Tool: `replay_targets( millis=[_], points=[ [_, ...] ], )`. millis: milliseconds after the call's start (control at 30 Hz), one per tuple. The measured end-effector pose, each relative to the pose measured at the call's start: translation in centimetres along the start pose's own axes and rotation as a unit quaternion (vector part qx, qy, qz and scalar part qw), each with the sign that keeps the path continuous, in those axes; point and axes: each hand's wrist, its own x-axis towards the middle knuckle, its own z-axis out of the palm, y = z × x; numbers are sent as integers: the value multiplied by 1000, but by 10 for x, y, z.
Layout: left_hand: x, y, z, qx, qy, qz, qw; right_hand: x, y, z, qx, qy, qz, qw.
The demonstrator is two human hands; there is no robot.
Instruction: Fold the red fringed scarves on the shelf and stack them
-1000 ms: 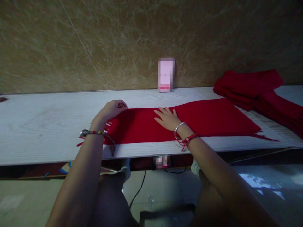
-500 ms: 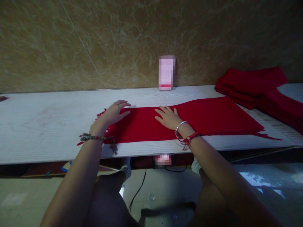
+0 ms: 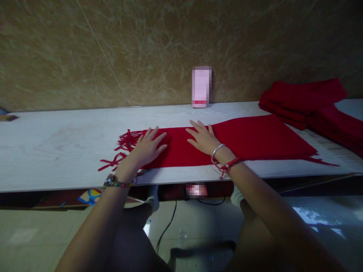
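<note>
A red fringed scarf (image 3: 255, 138) lies lengthwise along the white wood-grain table (image 3: 56, 147), spread flat. Near its left end, my left hand (image 3: 149, 147) rests on the cloth with fingers spread, just right of the tangled fringe (image 3: 127, 139). My right hand (image 3: 202, 138) lies flat on the scarf's middle, fingers apart. Neither hand grips anything. At the scarf's right end a few loose strands trail over the table.
More folded red cloth (image 3: 303, 100) is heaped at the back right, against the marble-patterned wall (image 3: 141, 49). A pink phone-like object (image 3: 201, 87), blurred out, leans on that wall. Below the table's front edge a black cable (image 3: 167, 226) runs over the floor.
My left hand has let go of the scarf's far left edge, opened, and come down flat on the cloth, nearer me, uncovering the fringe. My right hand has stayed in place.
</note>
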Motion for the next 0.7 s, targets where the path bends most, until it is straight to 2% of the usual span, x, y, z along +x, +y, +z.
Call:
replay_targets(
  millis=[67, 100, 200, 267, 367, 533, 700],
  points=[
    [-1, 15, 0, -19, -62, 85, 994, -6, -4, -6, 7, 24, -69, 997],
    [-2, 20, 0, -26, -87, 104, 990, -10, -6, -9, 15, 22, -109, 994],
    [-4, 27, 1, -36, -117, 100, 987, -26, -10, -15, 29, -21, -201, 979],
    [-6, 26, 3, -35, -114, 88, 989, -38, -11, -17, 16, -39, -228, 973],
    [-10, 23, 3, -32, -96, 92, 991, -53, -11, -18, -22, -28, -243, 969],
    [-17, 28, -1, -64, -46, 185, 980, -61, -17, -22, -79, -39, -243, 966],
    [-19, 33, -3, -79, -18, 216, 973, -57, -21, -23, -48, -41, -207, 976]
  ],
)
